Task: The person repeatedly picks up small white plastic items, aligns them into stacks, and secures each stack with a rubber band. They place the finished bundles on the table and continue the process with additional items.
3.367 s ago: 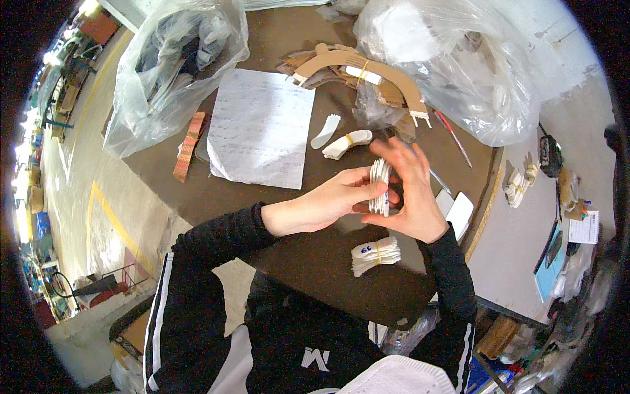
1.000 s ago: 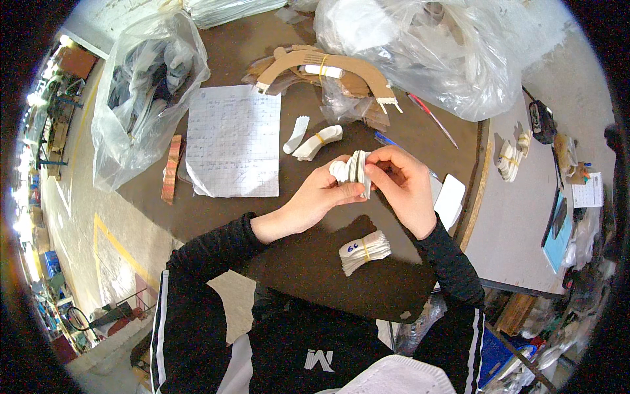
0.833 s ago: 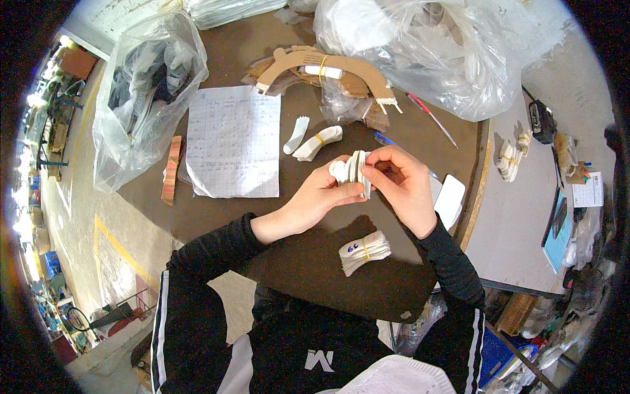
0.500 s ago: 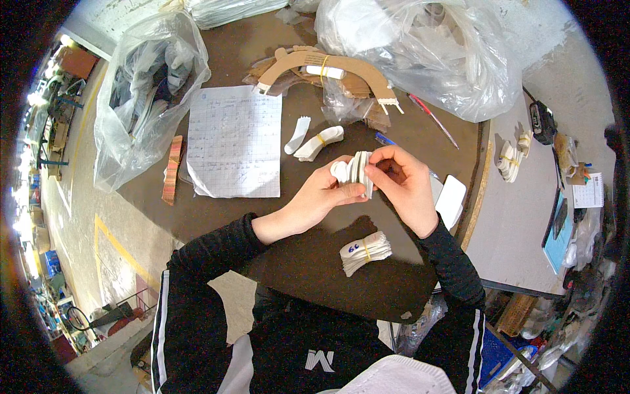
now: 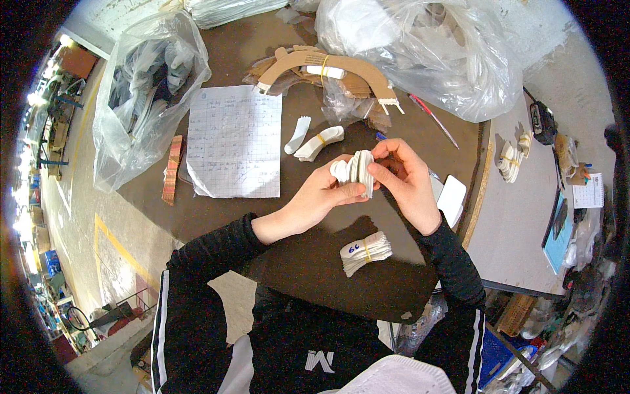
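Observation:
My left hand (image 5: 315, 199) is wrapped round a stack of thin white curved pieces (image 5: 358, 169), thumb at the near side, above the middle of the brown table. The pieces fan apart at the top. My right hand (image 5: 408, 186) pinches the right edge of the same stack between thumb and forefinger. Nearer to me lies a bundle of white pieces (image 5: 357, 260), held by a yellow rubber band and marked in ink. Beyond my left hand rest a banded white bundle (image 5: 319, 144) and a loose white piece (image 5: 298, 135).
A handwritten grid sheet (image 5: 233, 144) lies at left beside a striped strip (image 5: 172, 171). Clear plastic bags (image 5: 152, 85) stand at the far left and far right. Curved cardboard pieces (image 5: 315, 59) lie at the back, near a red pen (image 5: 434, 121). A grey side table (image 5: 512, 230) adjoins at right.
My right thumb and fingers have shifted slightly along the stack's right edge, and the pieces there spread a little differently. My left hand keeps its hold.

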`<control>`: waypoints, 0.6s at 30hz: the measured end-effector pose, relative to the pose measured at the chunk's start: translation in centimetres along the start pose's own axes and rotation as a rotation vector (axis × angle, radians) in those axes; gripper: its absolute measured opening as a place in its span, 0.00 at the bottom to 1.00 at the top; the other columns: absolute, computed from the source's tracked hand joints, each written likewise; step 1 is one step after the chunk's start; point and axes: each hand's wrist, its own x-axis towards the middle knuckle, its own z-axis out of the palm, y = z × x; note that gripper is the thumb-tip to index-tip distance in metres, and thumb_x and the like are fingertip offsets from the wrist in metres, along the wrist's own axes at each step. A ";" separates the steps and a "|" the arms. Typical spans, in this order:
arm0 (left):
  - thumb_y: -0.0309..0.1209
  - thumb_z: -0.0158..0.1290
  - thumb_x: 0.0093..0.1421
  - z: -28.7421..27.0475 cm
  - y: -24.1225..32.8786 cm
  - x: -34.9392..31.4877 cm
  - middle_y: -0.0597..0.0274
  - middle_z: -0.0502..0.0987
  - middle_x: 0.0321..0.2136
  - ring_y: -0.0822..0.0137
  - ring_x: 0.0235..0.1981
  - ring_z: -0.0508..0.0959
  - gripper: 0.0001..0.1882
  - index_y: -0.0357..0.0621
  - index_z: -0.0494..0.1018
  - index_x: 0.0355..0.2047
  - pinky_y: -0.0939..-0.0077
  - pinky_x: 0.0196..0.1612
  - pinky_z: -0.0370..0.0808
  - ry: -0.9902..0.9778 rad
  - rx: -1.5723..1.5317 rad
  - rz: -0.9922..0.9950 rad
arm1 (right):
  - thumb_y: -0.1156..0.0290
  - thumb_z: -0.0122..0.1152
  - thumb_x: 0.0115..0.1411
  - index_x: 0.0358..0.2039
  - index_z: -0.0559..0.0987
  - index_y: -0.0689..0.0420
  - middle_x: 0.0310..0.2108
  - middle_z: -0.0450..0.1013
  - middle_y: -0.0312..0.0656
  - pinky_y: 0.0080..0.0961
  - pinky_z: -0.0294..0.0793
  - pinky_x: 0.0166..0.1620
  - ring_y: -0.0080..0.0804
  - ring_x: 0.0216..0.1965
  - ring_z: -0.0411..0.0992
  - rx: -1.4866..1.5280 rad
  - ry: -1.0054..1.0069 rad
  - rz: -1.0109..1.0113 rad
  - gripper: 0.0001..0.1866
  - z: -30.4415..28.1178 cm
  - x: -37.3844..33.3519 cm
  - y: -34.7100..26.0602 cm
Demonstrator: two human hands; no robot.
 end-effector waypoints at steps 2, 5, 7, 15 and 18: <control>0.28 0.53 0.64 -0.1 0.1 0.0 0.62 0.74 0.43 0.71 0.46 0.76 0.15 0.42 0.64 0.49 0.75 0.51 0.75 -0.011 -0.002 -0.011 | 0.78 0.58 0.61 0.41 0.71 0.60 0.36 0.70 0.34 0.16 0.75 0.32 0.17 0.33 0.71 0.004 -0.007 -0.005 0.09 0.0 0.0 0.1; 0.28 0.53 0.63 0.3 0.1 -0.1 0.63 0.73 0.43 0.70 0.45 0.76 0.15 0.42 0.65 0.48 0.74 0.51 0.75 0.011 -0.035 -0.025 | 0.78 0.58 0.60 0.38 0.73 0.60 0.34 0.71 0.35 0.16 0.72 0.30 0.17 0.31 0.70 -0.067 0.014 -0.041 0.07 0.0 -0.1 0.4; 0.27 0.53 0.63 0.4 0.0 0.0 0.63 0.73 0.42 0.70 0.45 0.76 0.15 0.42 0.65 0.48 0.74 0.50 0.76 0.021 -0.037 -0.028 | 0.79 0.59 0.59 0.36 0.74 0.60 0.32 0.73 0.35 0.15 0.70 0.28 0.16 0.29 0.70 -0.213 0.024 -0.090 0.06 -0.3 -0.2 1.2; 0.27 0.53 0.63 0.1 -0.4 -0.1 0.64 0.73 0.41 0.71 0.43 0.77 0.15 0.41 0.65 0.48 0.75 0.48 0.77 0.019 -0.008 -0.008 | 0.80 0.59 0.59 0.35 0.75 0.61 0.31 0.72 0.33 0.14 0.70 0.30 0.15 0.29 0.69 -0.242 0.029 -0.041 0.04 0.1 -0.3 0.2; 0.27 0.53 0.63 0.1 -0.2 0.0 0.64 0.73 0.40 0.71 0.43 0.77 0.15 0.41 0.65 0.48 0.76 0.48 0.77 0.010 0.016 -0.003 | 0.81 0.57 0.60 0.36 0.74 0.61 0.34 0.71 0.33 0.14 0.71 0.32 0.15 0.32 0.70 -0.231 0.035 0.015 0.04 -0.1 -0.4 0.3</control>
